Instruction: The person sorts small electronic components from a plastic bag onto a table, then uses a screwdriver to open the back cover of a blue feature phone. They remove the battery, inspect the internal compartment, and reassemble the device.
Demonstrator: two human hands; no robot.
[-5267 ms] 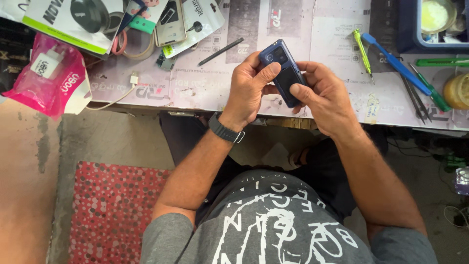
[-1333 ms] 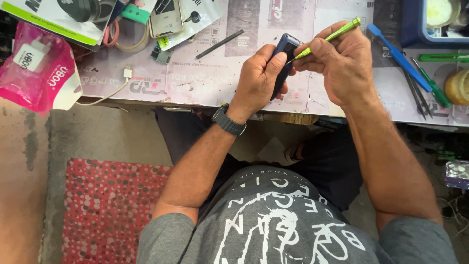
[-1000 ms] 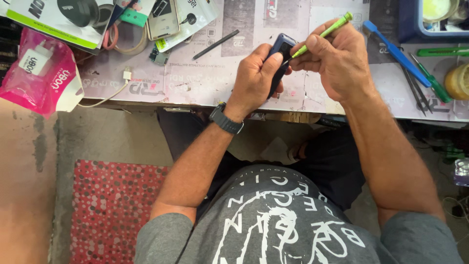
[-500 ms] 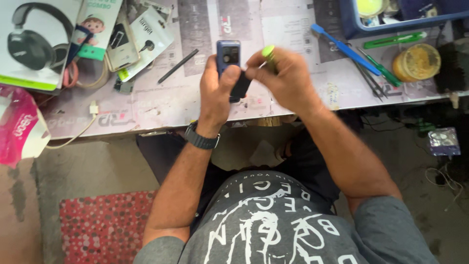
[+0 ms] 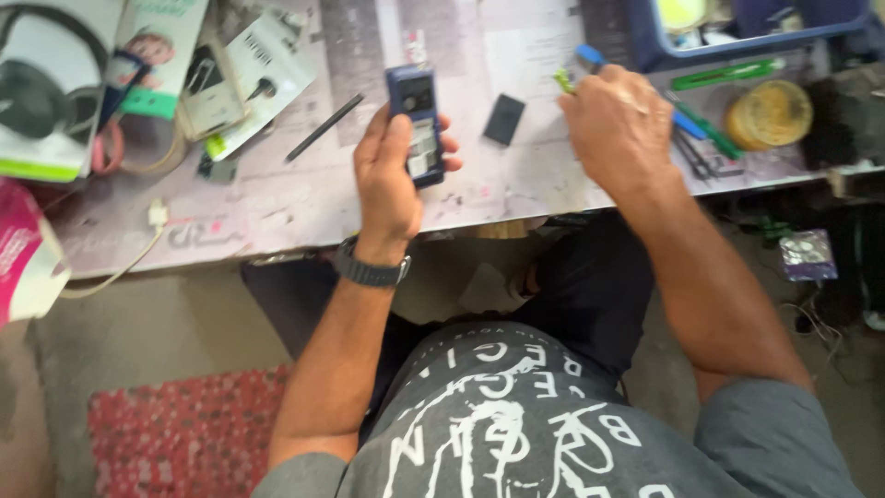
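My left hand [image 5: 392,180] holds a small blue phone [image 5: 417,124] upright above the worktable [image 5: 304,198]; the side facing me looks uncovered, with pale insides showing. My right hand [image 5: 619,129] is off to the right, low over the table and closed around a thin green tool whose tip [image 5: 562,81] sticks out past the fingers. A small black rectangular piece [image 5: 504,118] lies flat on the table between the two hands, touching neither.
A headphone box [image 5: 41,88] and packets are at the back left, with a pink bag [image 5: 17,254] at the left edge. A black rod [image 5: 323,127] and white cable [image 5: 138,235] lie nearby. A blue tray [image 5: 737,41], yellow tin [image 5: 768,112] and blue tools [image 5: 687,120] are on the right.
My right hand has pulled the green tool away from the phone and moved right. The black piece now lies on the table. My left hand still holds the phone.
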